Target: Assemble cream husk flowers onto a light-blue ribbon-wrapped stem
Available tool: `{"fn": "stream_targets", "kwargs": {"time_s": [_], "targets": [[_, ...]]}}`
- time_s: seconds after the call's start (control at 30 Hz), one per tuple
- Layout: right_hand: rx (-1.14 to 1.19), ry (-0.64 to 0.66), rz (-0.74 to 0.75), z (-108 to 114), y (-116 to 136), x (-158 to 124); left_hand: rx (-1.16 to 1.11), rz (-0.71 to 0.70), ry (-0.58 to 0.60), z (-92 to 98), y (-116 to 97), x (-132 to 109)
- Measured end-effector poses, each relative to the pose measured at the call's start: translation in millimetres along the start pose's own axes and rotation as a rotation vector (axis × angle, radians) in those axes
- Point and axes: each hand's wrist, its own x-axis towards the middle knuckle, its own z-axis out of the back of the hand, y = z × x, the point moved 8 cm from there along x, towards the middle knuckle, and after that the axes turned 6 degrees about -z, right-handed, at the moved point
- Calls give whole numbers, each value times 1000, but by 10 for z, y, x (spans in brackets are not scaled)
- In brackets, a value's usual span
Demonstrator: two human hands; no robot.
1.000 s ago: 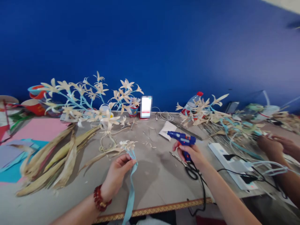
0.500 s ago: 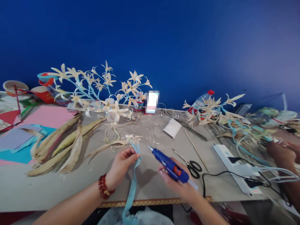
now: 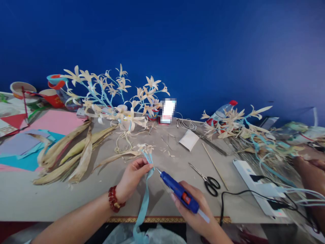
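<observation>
- L hand (image 3: 135, 177): grip's a tight pinch, thumb + fingertips, on the blue stems of a small flower sprig (image 3: 145, 148); blossoms poke out at 1 o'clock from the hand. Forearm in from abt 8 o'clock.
- Blue ribbon (image 3: 144, 203) hangs from the same pinch twd 6–7 o'clock, past the front edge of the worktop (image 3: 50, 200).
- R hand (image 3: 196, 208): wrapped round a blue glue gun (image 3: 175, 187), no slack. Forearm in from 4–5 o'clock, gun aimed at 10.
- Gun's tip is v. close to the pinched stems, can't tell if touching.
- Scissors (image 3: 205, 178) + thin stick (image 3: 215, 166): approx 1 o'clock from R hand.
</observation>
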Motion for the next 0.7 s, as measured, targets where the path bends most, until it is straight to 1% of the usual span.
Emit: {"fn": "stream_targets", "kwargs": {"time_s": [0.07, 0.1, 0.33, 0.7], "targets": [[-71, 111, 27, -77, 21, -36, 2, 7, 2, -7, 5, -8], [-102, 135, 41, -96, 40, -44, 4, 12, 1, -8, 9, -10], [-234, 130, 131, -132, 187, 0, 23, 2, 9, -11, -2, -14], [-285, 78, 148, -136, 178, -16, 20, 19, 2, -3, 19, -25]]}}
